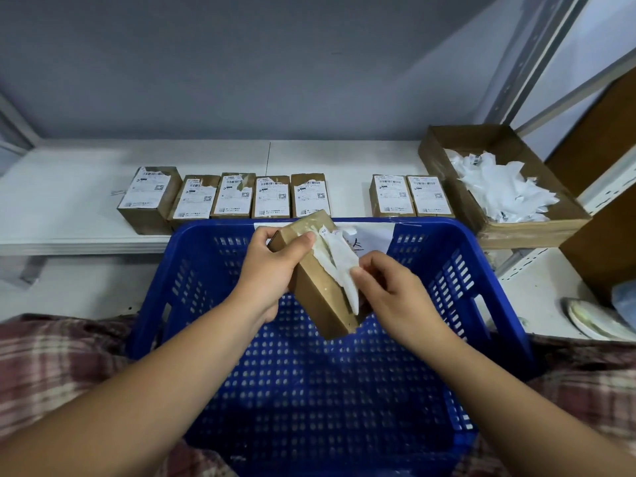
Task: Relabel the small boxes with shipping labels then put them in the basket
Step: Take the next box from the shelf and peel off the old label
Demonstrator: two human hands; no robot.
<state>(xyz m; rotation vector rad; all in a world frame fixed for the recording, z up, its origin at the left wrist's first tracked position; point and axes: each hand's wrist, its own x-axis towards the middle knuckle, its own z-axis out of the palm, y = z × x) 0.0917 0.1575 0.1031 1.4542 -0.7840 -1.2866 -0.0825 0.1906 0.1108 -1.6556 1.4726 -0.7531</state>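
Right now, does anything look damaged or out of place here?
Yes. The white label on the brown cardboard box held over the blue plastic basket is half peeled and crumpled. Five cardboard boxes on the shelf's left have labels torn at the top.

The left hand (272, 266) and right hand (395, 294) are bare, as are both forearms (165, 383) all the way to the picture's edge. A plaid garment (51, 366) in dark red, grey and cream checks shows at 8 o'clock and again at 4 o'clock.
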